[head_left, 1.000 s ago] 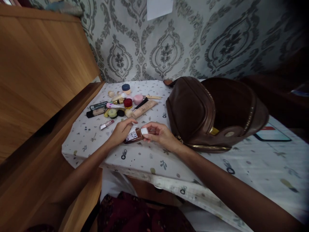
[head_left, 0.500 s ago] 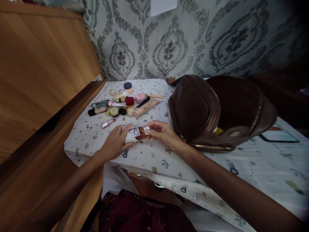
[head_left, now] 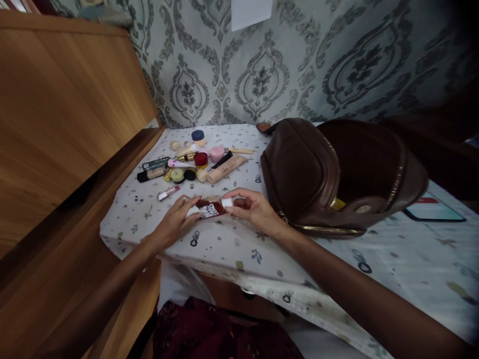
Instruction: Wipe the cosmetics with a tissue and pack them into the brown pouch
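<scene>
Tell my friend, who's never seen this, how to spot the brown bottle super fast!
Start at the big brown bag on the patterned cloth. Left of it, find the right hand and left hand; the bottle is between them. Unlike the makeup lying behind, it's reddish-brown with a patterned label.

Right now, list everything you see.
Table: one, white patterned cloth, centre
Bottle: one, brown, table's near side
Cap: one, white, bottle's right end
Unidentified piece: one, white, bottle's left end
Cosmetics: many, mixed, table's far left
Slim tube: one, pinkish, before cosmetics
Bag: one, brown, table's right
Screen: one, pale, bag's right
Wall: one, grey, behind table
Paper: one, white, on wall
Panel: one, wooden-brown, left
Garment: one, dark red, bottom
Left hand: one, bare, on bottle
Right hand: one, bare, on cap
</scene>
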`<action>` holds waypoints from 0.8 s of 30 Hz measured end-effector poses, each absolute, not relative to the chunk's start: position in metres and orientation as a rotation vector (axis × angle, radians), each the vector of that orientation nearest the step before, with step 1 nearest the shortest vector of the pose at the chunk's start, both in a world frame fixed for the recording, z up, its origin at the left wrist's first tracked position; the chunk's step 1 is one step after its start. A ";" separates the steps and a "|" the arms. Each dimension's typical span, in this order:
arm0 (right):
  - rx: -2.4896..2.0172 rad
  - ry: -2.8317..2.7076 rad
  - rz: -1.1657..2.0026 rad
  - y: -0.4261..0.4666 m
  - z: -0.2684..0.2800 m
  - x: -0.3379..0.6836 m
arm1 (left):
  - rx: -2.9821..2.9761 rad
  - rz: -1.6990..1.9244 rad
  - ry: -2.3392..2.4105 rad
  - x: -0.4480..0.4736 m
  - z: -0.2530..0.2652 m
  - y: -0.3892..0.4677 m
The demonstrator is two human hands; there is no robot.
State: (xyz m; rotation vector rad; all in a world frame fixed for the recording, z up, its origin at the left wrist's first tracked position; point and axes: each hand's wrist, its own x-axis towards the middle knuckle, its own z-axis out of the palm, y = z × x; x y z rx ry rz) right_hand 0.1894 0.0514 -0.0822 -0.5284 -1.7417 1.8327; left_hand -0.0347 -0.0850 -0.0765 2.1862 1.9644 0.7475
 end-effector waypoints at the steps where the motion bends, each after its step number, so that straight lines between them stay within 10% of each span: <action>1: -0.511 -1.749 1.826 0.051 -0.083 0.189 | 2.210 0.738 1.980 -0.033 -0.074 -0.083; 24: -0.493 -1.666 1.848 0.047 -0.083 0.184 | 1.993 0.688 2.017 0.016 -0.036 -0.046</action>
